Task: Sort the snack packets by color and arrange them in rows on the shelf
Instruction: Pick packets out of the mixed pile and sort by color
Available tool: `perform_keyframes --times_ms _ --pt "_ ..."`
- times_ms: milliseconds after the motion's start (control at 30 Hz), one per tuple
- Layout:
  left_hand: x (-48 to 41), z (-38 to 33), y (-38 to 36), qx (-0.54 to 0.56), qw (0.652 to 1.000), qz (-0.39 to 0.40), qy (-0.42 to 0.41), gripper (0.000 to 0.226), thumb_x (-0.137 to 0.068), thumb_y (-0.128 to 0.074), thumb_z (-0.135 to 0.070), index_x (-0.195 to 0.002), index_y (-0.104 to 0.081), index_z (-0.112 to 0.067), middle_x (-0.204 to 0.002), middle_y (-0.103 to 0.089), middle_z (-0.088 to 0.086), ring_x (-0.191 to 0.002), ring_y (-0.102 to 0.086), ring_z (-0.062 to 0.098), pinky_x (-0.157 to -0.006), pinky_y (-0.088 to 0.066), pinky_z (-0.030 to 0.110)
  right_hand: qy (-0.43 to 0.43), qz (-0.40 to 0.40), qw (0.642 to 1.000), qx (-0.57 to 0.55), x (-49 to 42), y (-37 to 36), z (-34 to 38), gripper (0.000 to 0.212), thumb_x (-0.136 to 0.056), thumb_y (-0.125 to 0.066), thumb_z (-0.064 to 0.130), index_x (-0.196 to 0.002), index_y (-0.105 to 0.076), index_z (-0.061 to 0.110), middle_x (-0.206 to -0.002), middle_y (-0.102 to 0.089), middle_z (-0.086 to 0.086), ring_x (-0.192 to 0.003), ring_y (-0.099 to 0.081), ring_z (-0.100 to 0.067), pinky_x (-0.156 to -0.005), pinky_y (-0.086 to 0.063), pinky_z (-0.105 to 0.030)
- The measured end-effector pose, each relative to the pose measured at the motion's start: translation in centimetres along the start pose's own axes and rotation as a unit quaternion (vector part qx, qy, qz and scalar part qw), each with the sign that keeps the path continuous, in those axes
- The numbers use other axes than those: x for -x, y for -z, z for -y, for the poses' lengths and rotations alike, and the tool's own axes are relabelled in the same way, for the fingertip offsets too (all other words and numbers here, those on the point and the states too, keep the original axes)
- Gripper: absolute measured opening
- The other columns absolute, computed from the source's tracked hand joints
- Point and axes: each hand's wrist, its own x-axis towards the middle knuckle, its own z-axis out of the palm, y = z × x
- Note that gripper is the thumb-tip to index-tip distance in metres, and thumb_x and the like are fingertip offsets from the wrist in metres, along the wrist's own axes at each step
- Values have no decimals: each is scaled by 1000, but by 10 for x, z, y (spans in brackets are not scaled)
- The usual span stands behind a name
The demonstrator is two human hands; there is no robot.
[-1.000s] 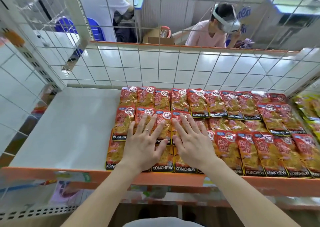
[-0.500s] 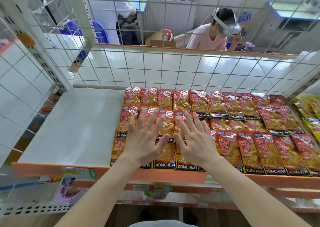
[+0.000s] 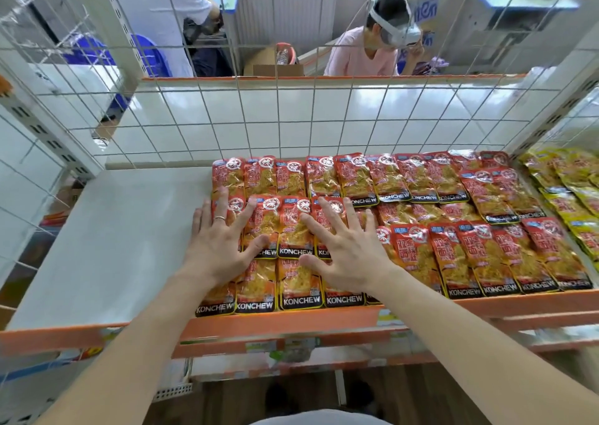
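1. Wears one plain, silver-coloured ring [image 3: 219, 218] on the ring finger of the left hand [image 3: 220, 246].
2. Leaves the right hand [image 3: 346, 256] bare.
3. Leaves the left forearm [image 3: 129, 343] and right forearm [image 3: 470, 343] bare along the full visible length, wrist to frame edge.
4. Wears a light grey garment [image 3: 317, 420] on the torso; shows only as a narrow curved strip at the bottom edge, plain, cut not discernible.

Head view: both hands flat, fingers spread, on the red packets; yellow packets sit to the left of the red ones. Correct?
One slip: the yellow packets sit to the right of the red packets, not the left. The rest holds: the head view shows the left hand and the right hand flat, fingers spread, on the red ones.
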Motion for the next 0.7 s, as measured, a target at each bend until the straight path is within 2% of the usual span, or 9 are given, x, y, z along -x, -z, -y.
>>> perform_keyframes --times_ms 133,267,333,400,467,567,633,700 --pt "1 0 2 -4 1000 6 -1 97 -67 16 -93 -154 12 -52 -167 19 11 -154 9 39 -124 8 51 2 -3 1000 -2 0 0 0 77 -88 -10 83 -153 12 49 -165 21 4 -150 18 -40 -116 1 -70" --pt "3 -4 8 -33 999 8 22 89 -73 13 -88 -154 15 -50 -167 18 8 -154 10 38 -121 8 60 8 4 1000 2 0 2 -1 79 -86 -7 84 -153 13 48 -165 23 4 -150 19 -40 -115 1 -71" --pt "8 -13 13 -9 999 -10 30 88 -77 11 -86 -155 15 -47 -167 20 6 -153 15 36 -119 10 63 13 2 1000 -5 4 7 0 82 -83 -4 85 -153 16 48 -164 25 4 -149 20 -40 -114 3 -71" --pt "20 -32 20 10 999 -47 -3 84 -81 7 -86 -156 12 -47 -167 21 2 -153 17 33 -118 10 65 18 -28 999 -33 15 14 -4 82 -82 -4 86 -153 14 48 -164 23 6 -150 18 -38 -115 4 -71" --pt "37 -61 23 17 995 -71 -65 80 -85 3 -85 -156 8 -50 -167 18 -1 -154 16 32 -118 9 66 17 -74 995 -58 33 17 -17 79 -86 -11 85 -155 4 48 -166 17 8 -152 14 -36 -116 4 -69" --pt "52 -115 12 10 988 -63 -138 76 -89 -5 -84 -157 0 -50 -169 9 -1 -154 8 36 -117 2 71 -26 -115 992 -34 63 11 -57 75 -89 -21 82 -155 -13 48 -167 11 7 -152 17 -34 -115 4 -71" --pt "49 -148 3 -1 987 -54 -151 74 -91 -6 -82 -157 -7 -48 -170 4 -1 -154 5 38 -115 -2 73 -78 -109 991 -4 77 8 -88 76 -87 -18 83 -154 -23 46 -168 2 4 -151 18 -33 -113 3 -72" --pt "42 -175 -5 0 990 -39 -134 73 -90 -2 -80 -157 -4 -49 -169 10 -2 -154 11 38 -114 5 73 -118 -70 990 9 86 9 -115 78 -83 -10 86 -153 -15 51 -168 2 3 -151 20 -32 -113 6 -69"
